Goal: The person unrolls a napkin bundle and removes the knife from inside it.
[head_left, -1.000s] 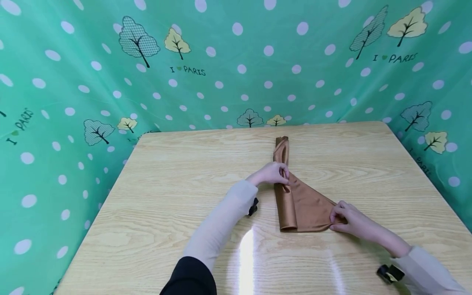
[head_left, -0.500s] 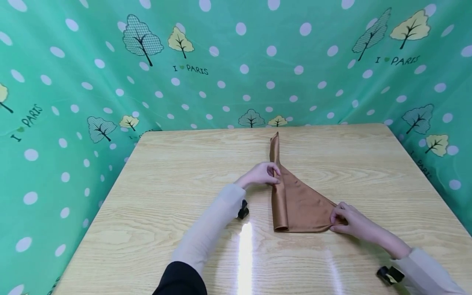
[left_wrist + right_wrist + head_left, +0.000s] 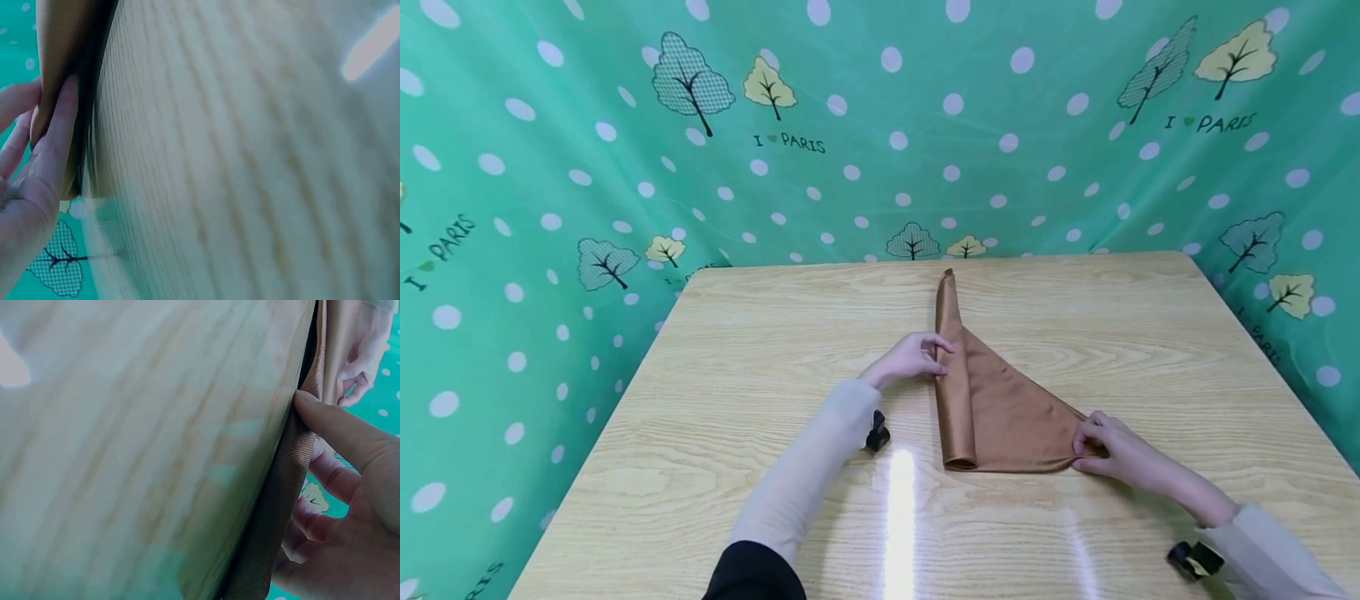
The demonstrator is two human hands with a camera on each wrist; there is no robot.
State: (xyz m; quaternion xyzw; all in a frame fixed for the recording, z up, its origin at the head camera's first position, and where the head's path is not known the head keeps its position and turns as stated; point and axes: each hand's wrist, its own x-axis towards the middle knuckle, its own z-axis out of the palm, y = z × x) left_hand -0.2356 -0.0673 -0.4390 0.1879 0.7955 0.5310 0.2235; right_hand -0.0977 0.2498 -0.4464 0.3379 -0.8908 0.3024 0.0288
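In the head view a brown satin cloth [image 3: 1011, 417] lies on the wooden table. Its left side is a long roll [image 3: 957, 417] that narrows to a point at the far end; the rest spreads flat to the right. My left hand [image 3: 913, 354] holds the roll partway up from its left side. The left wrist view has the thumb and fingers on either side of the folded fabric [image 3: 62, 44]. My right hand [image 3: 1116, 450] pinches the cloth's right corner. Up close in the right wrist view, the thumb presses the cloth's edge [image 3: 290, 450], with the fingers behind it.
The pale wooden table [image 3: 760, 350] extends around the cloth on all sides. A green dotted curtain [image 3: 850, 108] with printed trees hangs behind and along both sides. A bright light reflection [image 3: 900, 525] falls on the near tabletop.
My left hand has moved left with the rolled side, and a wider flat stretch of cloth shows. The roll's far end has become a narrow tip. My right hand stays at its corner.
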